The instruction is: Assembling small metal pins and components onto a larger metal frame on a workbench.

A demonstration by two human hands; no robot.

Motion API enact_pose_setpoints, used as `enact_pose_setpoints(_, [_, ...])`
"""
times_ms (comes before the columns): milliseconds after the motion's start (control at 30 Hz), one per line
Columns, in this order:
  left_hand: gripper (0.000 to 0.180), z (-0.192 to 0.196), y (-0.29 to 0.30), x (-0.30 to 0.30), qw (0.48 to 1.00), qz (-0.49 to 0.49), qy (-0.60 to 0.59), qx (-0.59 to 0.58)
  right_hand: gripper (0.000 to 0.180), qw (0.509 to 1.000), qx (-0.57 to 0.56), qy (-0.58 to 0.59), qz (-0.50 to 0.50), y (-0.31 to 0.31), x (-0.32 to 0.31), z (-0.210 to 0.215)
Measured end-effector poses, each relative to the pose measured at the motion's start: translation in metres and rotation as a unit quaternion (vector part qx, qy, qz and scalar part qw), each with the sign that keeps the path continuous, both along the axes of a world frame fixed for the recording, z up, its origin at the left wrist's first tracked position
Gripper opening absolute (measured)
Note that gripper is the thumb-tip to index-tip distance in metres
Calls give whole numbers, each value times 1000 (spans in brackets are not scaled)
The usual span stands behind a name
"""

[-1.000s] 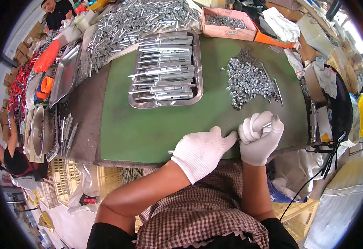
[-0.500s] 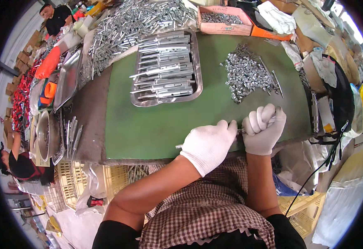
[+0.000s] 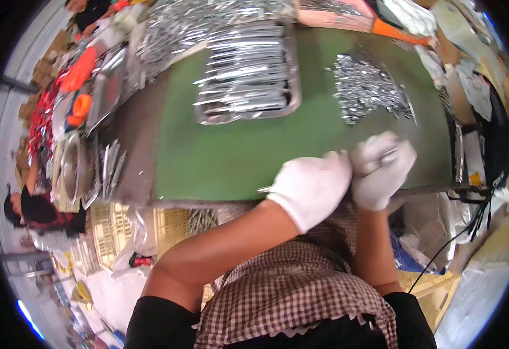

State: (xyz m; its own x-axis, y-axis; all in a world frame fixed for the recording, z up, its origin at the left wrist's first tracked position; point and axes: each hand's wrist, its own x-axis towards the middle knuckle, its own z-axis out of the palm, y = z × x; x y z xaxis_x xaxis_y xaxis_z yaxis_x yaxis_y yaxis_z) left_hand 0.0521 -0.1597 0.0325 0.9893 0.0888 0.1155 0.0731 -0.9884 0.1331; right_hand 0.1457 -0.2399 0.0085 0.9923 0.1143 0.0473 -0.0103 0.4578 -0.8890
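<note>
My left hand (image 3: pixel 311 191), in a white knit glove, is closed around a slim metal rod (image 3: pixel 264 189), whose end sticks out at the wrist side. Against its fingertips sits my right hand (image 3: pixel 383 174), gloved too and curled closed; a small glint shows among its blurred fingers, but what it grips is unclear. Both hands are over the near edge of the green work mat (image 3: pixel 231 154). Beyond them lies a heap of small shiny metal parts (image 3: pixel 365 87), with thin metal pins (image 3: pixel 409 104) along its right side.
A metal tray (image 3: pixel 294 102) of tubular metal pieces stands on the mat. Behind it spreads a large pile of metal parts (image 3: pixel 179 32), beside a pink box (image 3: pixel 336 20). More rods (image 3: pixel 112 166) lie at left, near a round bowl (image 3: pixel 73 168). Another person (image 3: pixel 48 212) is at far left.
The whole view has shifted, so the table sits higher in the picture. My hands stay together at the mat's near edge; the right hand's fingers have shifted and blurred.
</note>
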Motion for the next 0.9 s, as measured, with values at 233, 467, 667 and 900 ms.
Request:
enact_pose_setpoints(233, [9,-21,-5,9,998,6,-62,-30,43,982,130,94,101,-8,12,-3])
enact_pose_setpoints(467, [18,-26,1,1,997,19,-53,-58,14,863,-414,-254,138,-52,-1,-15])
enact_pose_setpoints(667, [20,-17,4,-1,998,12,-8,-64,13,802,-466,-332,171,-60,0,0])
enact_pose_setpoints(900, [28,-4,15,-12,997,-20,31,-75,10,815,-462,-287,199,-59,4,3])
